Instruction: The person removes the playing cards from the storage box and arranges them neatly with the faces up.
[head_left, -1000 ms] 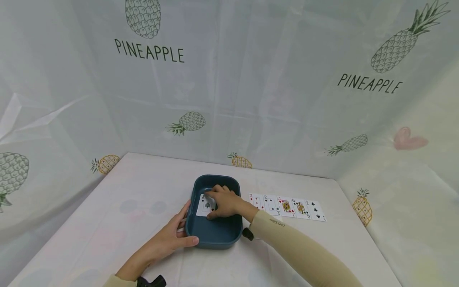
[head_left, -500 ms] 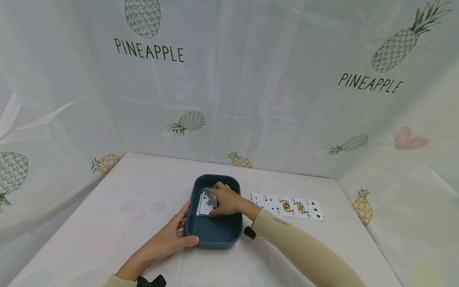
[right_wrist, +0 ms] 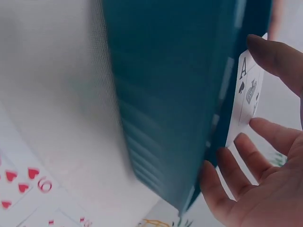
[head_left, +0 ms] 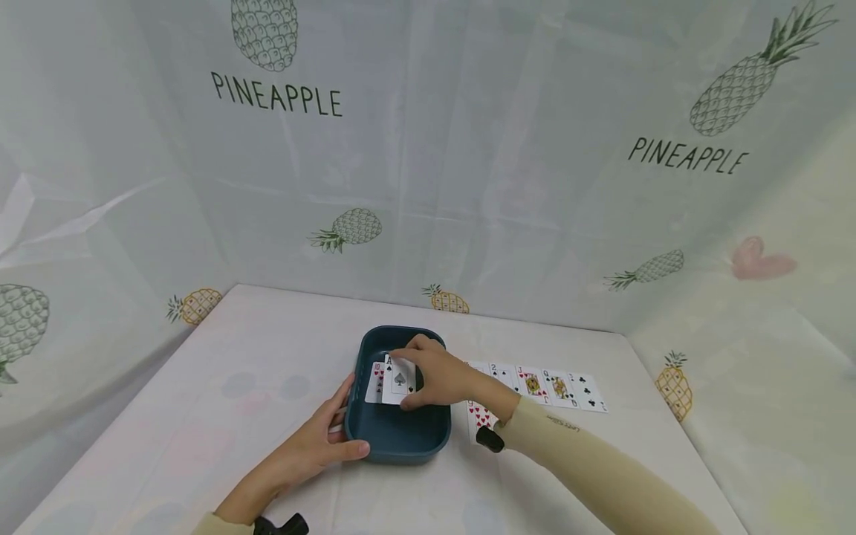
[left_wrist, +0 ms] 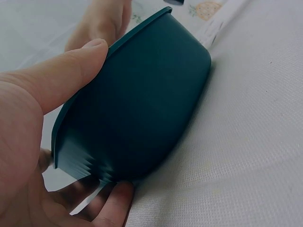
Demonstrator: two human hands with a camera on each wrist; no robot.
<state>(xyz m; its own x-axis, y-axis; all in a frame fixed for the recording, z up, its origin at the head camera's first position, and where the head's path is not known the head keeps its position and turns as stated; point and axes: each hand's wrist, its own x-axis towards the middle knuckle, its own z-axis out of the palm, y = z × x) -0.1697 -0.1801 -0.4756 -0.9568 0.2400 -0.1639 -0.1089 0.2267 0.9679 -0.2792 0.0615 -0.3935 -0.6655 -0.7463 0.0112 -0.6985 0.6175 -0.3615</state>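
A dark blue rectangular box (head_left: 397,440) stands on the white-covered table. My left hand (head_left: 309,444) grips its left side, the thumb on the rim and the other fingers against the outer wall (left_wrist: 137,94). My right hand (head_left: 441,377) reaches over the box and pinches an ace of spades (head_left: 400,379) between thumb and fingers at opposite edges. In the right wrist view the ace (right_wrist: 246,90) shows face out by the box's rim. Behind and left of it, a playing card with a red 10 (head_left: 374,385) lies in the box, partly covered.
Right of the box, several face-up cards lie in a row, among them a jack (head_left: 533,385), a queen (head_left: 560,388) and a three of clubs (head_left: 588,391). Nearer me lies a hearts card (head_left: 478,417), partly hidden by the right wrist. A pineapple-print cloth (head_left: 508,186) hangs behind.
My right hand has moved slightly right and up with the ace, uncovering the 10 card beneath. As the right forearm shifted right, the hearts card came into view. The left hand holds its place.
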